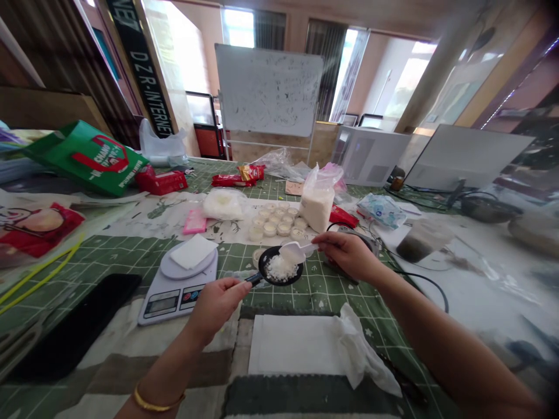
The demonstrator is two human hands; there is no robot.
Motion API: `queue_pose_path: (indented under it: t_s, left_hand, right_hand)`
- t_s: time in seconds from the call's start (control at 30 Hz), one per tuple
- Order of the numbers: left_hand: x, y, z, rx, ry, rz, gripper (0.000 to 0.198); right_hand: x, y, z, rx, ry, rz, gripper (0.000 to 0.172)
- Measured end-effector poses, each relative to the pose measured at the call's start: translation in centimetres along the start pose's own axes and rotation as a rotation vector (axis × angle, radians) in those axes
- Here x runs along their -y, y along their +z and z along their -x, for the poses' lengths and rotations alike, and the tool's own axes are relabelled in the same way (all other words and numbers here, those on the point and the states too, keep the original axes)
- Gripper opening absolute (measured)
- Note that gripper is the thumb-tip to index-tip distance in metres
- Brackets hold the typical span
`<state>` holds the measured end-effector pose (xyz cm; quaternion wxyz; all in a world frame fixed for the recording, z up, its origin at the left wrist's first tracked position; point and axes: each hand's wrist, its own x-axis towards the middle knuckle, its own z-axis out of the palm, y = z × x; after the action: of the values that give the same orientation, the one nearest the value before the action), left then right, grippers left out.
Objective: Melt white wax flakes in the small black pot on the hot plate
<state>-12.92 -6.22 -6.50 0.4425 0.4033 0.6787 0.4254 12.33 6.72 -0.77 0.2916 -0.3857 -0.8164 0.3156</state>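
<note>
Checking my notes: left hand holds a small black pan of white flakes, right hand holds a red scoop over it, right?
No: the head view shows the scoop in the right hand is white, not red; the left hand holds the black pan.

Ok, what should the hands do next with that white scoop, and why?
Probably tip the white scoop a little further, so any flakes in it drop into the black pan. The right hand holds it just above the pan, the left hand steadies the pan by its handle, and white flakes already lie inside.
</note>
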Motion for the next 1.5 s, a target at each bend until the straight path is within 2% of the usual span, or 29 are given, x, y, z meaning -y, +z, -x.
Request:
queue_pose_path:
  t_s: [0.23,0.43,0.53,0.67,0.77,0.9,1.03,1.13,1.27,1.5]
  left_hand:
    - [0.6,-0.2,-0.2,0.017,0.033,-0.027,0.039]
    - [0.7,-0.2,-0.3,0.027,0.039,0.006,0.039]
    - [0.6,-0.2,-0.2,0.034,0.022,0.037,0.039]
    - [0.1,-0.1,0.0,0.036,0.008,0.082,0.038]
    - [-0.1,-0.1,0.1,0.029,-0.001,0.090,0.038]
    - [-0.2,-0.1,0.1,0.041,0.006,0.063,0.039]
    - [-0.3,0.0,0.1,0.028,0.023,0.028,0.040]
    - [-0.4,0.1,0.2,0.014,0.024,0.038,0.038]
    - [-0.5,0.2,0.3,-0.009,0.015,0.060,0.037]
    - [-0.5,0.0,0.2,-0.023,0.011,0.063,0.037]
  right_hand:
    - [-0.4,0.3,-0.2,-0.006,0.036,-0.084,0.019]
    - [-0.7,0.4,-0.7,-0.016,0.149,-0.196,0.020]
    - [-1.0,0.5,-0.9,0.002,0.247,-0.358,0.020]
    - [-1.3,-0.1,-1.1,0.033,0.375,-0.706,0.021]
    - [-1.4,-1.7,-1.9,-0.062,0.347,-0.831,0.022]
    - [-1.6,-5.5,-4.4,-0.343,0.255,-0.700,0.016]
    - [-2.0,-9.6,-8.7,-0.527,0.220,-0.574,0.007]
    - [-2.6,-11.6,-12.3,-0.632,0.239,-0.411,0.005]
    - [-3.4,-12.1,-16.2,-0.636,0.301,-0.146,0.006]
    - [-2.8,-11.7,-19.1,-0.449,0.473,0.206,0.008]
